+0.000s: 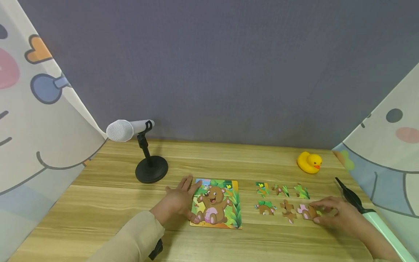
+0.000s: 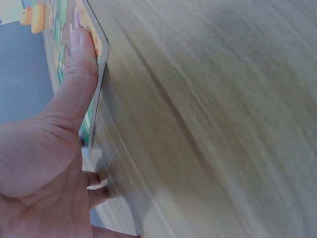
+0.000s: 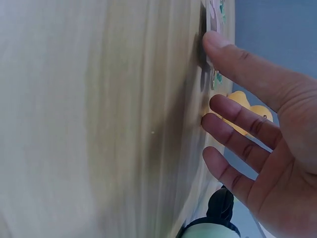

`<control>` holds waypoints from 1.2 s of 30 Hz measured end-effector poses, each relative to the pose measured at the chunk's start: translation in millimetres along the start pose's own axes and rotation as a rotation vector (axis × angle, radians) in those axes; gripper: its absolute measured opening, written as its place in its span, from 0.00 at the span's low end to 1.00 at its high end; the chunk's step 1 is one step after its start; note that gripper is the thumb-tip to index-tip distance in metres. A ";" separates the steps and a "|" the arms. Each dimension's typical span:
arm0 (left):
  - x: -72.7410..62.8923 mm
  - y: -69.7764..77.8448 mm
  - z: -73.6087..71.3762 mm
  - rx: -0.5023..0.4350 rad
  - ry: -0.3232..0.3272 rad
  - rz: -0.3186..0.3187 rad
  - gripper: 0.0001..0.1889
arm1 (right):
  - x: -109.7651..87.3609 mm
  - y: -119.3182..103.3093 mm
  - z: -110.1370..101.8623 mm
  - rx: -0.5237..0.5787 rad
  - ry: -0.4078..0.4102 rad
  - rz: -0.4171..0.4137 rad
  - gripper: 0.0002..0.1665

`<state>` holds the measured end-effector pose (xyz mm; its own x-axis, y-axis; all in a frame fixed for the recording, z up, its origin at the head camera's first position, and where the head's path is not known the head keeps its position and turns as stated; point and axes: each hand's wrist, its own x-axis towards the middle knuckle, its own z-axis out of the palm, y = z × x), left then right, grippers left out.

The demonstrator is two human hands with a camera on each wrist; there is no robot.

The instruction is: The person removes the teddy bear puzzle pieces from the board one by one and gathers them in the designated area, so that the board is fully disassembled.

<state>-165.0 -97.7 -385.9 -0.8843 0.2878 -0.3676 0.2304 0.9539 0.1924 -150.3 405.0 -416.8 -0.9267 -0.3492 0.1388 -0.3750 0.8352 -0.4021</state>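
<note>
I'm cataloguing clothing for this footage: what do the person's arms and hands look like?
The left hand and right hand are bare, with no gloves or rings visible. The left sleeve is plain, creased beige cloth; a black object beside it may be worn. The visible right forearm is mostly bare.

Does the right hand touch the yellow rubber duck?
No, the right hand touches a bear puzzle piece, and the rubber duck sits apart, farther back.
</note>
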 end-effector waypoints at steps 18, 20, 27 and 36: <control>-1.9 -1.7 0.9 -0.013 0.006 0.001 0.65 | 6.8 0.3 -6.7 -0.024 -0.152 0.076 0.30; -2.1 -1.1 0.6 -0.010 0.006 0.002 0.65 | 8.2 -1.8 -8.9 -0.017 -0.176 0.092 0.31; -2.2 -0.1 -0.1 0.004 0.013 -0.003 0.66 | 16.6 -17.6 -9.5 0.064 -0.159 0.120 0.29; -0.3 -1.1 1.1 -0.006 0.038 -0.007 0.69 | 31.9 -55.1 -1.7 0.275 -0.175 0.039 0.28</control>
<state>-164.6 -98.7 -387.1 -0.9009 0.2771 -0.3341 0.2215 0.9555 0.1950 -159.2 348.5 -388.7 -0.9132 -0.4065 -0.0298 -0.2962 0.7121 -0.6365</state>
